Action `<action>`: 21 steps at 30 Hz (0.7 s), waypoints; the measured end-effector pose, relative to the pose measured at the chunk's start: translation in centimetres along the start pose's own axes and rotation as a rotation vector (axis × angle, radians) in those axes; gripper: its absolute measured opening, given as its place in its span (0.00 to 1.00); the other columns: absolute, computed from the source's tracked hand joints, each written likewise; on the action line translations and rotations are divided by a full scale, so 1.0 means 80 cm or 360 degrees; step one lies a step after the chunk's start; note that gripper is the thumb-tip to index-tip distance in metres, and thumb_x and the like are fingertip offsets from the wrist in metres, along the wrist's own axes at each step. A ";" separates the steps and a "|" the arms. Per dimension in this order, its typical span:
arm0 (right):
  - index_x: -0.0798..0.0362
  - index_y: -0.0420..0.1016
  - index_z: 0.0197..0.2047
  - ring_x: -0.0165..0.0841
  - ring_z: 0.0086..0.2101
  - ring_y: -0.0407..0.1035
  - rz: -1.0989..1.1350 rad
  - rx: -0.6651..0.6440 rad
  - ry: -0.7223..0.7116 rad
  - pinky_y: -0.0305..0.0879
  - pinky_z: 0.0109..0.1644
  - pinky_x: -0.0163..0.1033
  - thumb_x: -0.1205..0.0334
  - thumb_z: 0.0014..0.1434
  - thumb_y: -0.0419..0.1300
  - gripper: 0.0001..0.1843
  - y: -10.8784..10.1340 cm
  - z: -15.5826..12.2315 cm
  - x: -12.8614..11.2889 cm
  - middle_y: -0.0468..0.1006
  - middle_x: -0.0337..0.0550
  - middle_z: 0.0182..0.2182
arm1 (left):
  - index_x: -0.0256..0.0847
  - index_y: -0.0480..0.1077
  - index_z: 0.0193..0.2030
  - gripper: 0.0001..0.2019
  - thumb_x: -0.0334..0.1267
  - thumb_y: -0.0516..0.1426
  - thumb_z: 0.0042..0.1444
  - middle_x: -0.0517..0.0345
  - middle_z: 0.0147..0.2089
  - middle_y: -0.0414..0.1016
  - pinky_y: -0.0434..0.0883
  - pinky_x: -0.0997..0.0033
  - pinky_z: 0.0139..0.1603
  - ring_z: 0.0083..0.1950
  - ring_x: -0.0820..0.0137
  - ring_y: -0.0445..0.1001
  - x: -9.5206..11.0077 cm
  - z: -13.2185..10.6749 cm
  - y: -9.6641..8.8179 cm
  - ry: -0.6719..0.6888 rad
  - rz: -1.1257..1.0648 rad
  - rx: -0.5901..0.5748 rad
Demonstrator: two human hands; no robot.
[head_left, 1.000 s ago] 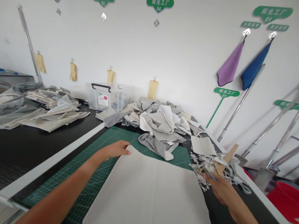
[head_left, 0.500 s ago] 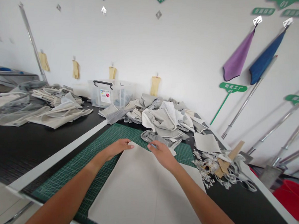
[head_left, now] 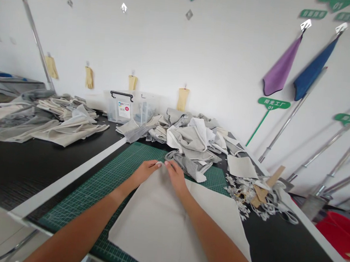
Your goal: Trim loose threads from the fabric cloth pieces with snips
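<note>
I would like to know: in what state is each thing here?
Pale sheet: spread out, far-left corner pinched
Left hand: closed on that corner
Right hand: also pinching that corner
Green mat: flat, partly covered
Fabric heaps: rumpled
Clear box: upright, lid unclear
Yellow gloves: hanging
Purple cloth: hanging
Blue cloth: hanging

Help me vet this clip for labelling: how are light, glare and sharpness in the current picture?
Head view: soft, fairly even light on the plain white wall, faint shadows beside the slim silver metal poles at right; head view: white glare on a silver diamond-shaped hook; head view: blurred lettering on the small green oblong signs, left hand and right hand slightly soft but distinguishable.
</note>
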State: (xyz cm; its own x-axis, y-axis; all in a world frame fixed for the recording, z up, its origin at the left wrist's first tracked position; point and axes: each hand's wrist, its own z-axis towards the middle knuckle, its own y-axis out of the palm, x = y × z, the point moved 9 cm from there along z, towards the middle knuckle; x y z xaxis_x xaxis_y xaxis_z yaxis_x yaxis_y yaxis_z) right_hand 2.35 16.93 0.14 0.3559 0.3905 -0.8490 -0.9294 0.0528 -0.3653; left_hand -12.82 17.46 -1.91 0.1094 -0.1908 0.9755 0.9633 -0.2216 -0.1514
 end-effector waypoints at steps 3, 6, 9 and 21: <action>0.50 0.76 0.41 0.33 0.31 0.67 -0.0029 0.0035 -0.0007 0.59 0.38 0.36 0.42 0.67 0.50 0.22 -0.004 -0.003 -0.007 0.74 0.37 0.29 | 0.36 0.76 0.40 0.23 0.57 0.56 0.59 0.57 0.35 0.77 0.66 0.74 0.34 0.34 0.69 0.71 0.010 0.000 0.000 0.0081 0.0080 0.0038; 0.49 0.75 0.42 0.33 0.32 0.68 -0.0086 -0.0019 -0.0035 0.60 0.40 0.36 0.42 0.67 0.50 0.21 0.000 -0.006 -0.014 0.76 0.37 0.31 | 0.36 0.77 0.40 0.23 0.57 0.55 0.60 0.56 0.35 0.77 0.65 0.73 0.35 0.35 0.68 0.71 0.019 -0.001 0.000 0.0129 0.0165 0.0044; 0.48 0.75 0.42 0.33 0.32 0.69 -0.0147 -0.0073 -0.0041 0.60 0.40 0.36 0.42 0.68 0.48 0.21 0.003 -0.009 -0.017 0.76 0.37 0.31 | 0.35 0.77 0.40 0.23 0.56 0.54 0.61 0.56 0.36 0.77 0.66 0.72 0.37 0.37 0.66 0.71 0.025 -0.001 0.000 0.0164 0.0243 0.0037; 0.45 0.75 0.48 0.36 0.34 0.72 -0.0406 -0.0050 -0.0109 0.62 0.40 0.37 0.42 0.69 0.47 0.21 0.002 -0.016 -0.031 0.79 0.39 0.34 | 0.38 0.74 0.37 0.20 0.53 0.51 0.64 0.57 0.36 0.75 0.65 0.73 0.42 0.40 0.67 0.70 0.036 0.000 -0.002 0.0306 0.0397 0.0032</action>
State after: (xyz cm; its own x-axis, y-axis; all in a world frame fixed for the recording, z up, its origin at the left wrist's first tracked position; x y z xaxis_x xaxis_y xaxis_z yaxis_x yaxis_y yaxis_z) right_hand 1.47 14.82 1.71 0.5701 0.4293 -0.7005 -0.8064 0.1294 -0.5771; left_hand -12.67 16.94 0.91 0.2963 -0.4145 0.8605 0.9175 -0.1267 -0.3770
